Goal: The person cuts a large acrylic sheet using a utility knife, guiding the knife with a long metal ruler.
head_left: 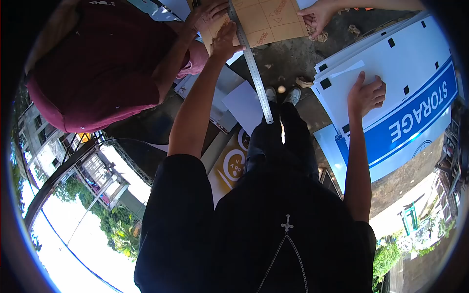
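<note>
My left hand (pixel 224 41) lies with thumb spread on a long steel ruler (pixel 255 78) at its upper part. Beneath them is a brown paper-covered sheet (pixel 267 22) with printed lines and red marks. The ruler's near end sticks out past the sheet toward my legs. Off to the right, my right hand (pixel 366 95) is over a stack of white panels (pixel 386 63), fingers loosely bent, thumb apart, nothing in it. The top panel has a blue band reading STORAGE (pixel 417 117) upside down, and black squares.
A person in a maroon shirt (pixel 102 63) bends at the left, one hand (pixel 205 17) by the ruler. Another person's hand (pixel 320 17) is at the sheet's right edge. White sheets (pixel 242 105) and a yellow-and-white printed panel (pixel 229 163) lie beside my legs.
</note>
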Demonstrator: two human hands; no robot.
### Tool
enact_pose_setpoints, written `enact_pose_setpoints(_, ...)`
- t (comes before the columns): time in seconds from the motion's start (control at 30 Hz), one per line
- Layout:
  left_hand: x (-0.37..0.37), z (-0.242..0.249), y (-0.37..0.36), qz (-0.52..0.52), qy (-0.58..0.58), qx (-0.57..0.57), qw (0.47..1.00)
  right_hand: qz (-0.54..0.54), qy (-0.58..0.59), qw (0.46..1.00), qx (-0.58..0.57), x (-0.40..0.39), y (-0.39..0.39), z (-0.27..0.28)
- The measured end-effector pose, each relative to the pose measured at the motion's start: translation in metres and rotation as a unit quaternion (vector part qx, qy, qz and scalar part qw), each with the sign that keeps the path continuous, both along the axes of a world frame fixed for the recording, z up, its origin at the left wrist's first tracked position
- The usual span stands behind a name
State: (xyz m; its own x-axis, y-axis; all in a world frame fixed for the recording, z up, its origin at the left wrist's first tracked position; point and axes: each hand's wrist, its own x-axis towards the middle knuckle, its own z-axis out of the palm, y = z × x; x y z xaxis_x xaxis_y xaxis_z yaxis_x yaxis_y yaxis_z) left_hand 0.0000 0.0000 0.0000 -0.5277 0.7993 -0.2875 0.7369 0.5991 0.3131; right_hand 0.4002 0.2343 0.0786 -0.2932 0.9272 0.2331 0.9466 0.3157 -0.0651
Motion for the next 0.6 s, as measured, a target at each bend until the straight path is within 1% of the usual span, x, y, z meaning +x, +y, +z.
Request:
enact_pose_setpoints(0.07, 0.006, -0.005, 0.007, -0.002, 0.0, 0.024, 1.0, 0.003, 0.0, 1.0, 0.018, 0.005, 0.005, -0.007)
enact_pose_setpoints(0.17, 0.003, 0.004, -0.002, 0.002, 0.018, 0.012, 1.0, -0.02, 0.003, 1.0, -0.005, -0.009, -0.007, 0.009)
enact_pose_setpoints(0.23, -0.003, -0.006, -0.001, -0.014, 0.028, 0.034, 0.999, -0.026, 0.008, 1.0, -0.01, -0.011, -0.007, 0.012)
enact_pose_setpoints(0.27, -0.007, -0.009, 0.0, -0.019, 0.032, 0.042, 0.998, -0.034, 0.045, 0.998, 0.004, -0.016, -0.009, 0.017)
enact_pose_setpoints(0.3, -0.005, -0.008, -0.001, -0.019, 0.025, 0.05, 0.998, -0.042, 0.056, 0.997, 0.021, -0.018, -0.01, 0.018)
enact_pose_setpoints(0.33, -0.006, -0.013, -0.004, -0.022, 0.019, 0.061, 0.998, -0.047, 0.066, 0.997, 0.01, -0.021, -0.012, 0.027)
enact_pose_setpoints(0.37, -0.002, -0.002, -0.001, -0.006, 0.005, 0.037, 0.999, -0.047, 0.078, 0.996, 0.001, -0.02, -0.013, 0.029)
enact_pose_setpoints(0.4, -0.002, -0.001, -0.001, -0.007, -0.003, 0.039, 0.999, -0.051, 0.08, 0.996, 0.001, -0.021, -0.013, 0.032)
enact_pose_setpoints(0.5, -0.01, -0.019, -0.007, -0.02, 0.003, 0.039, 0.999, -0.057, 0.093, 0.994, -0.017, -0.021, -0.017, 0.038)
enact_pose_setpoints(0.53, -0.01, -0.018, -0.006, -0.025, 0.004, 0.04, 0.999, -0.064, 0.083, 0.994, -0.016, -0.021, -0.018, 0.034)
enact_pose_setpoints(0.6, -0.012, -0.02, -0.006, -0.038, 0.006, 0.04, 0.998, -0.062, 0.099, 0.993, -0.018, -0.022, -0.017, 0.038)
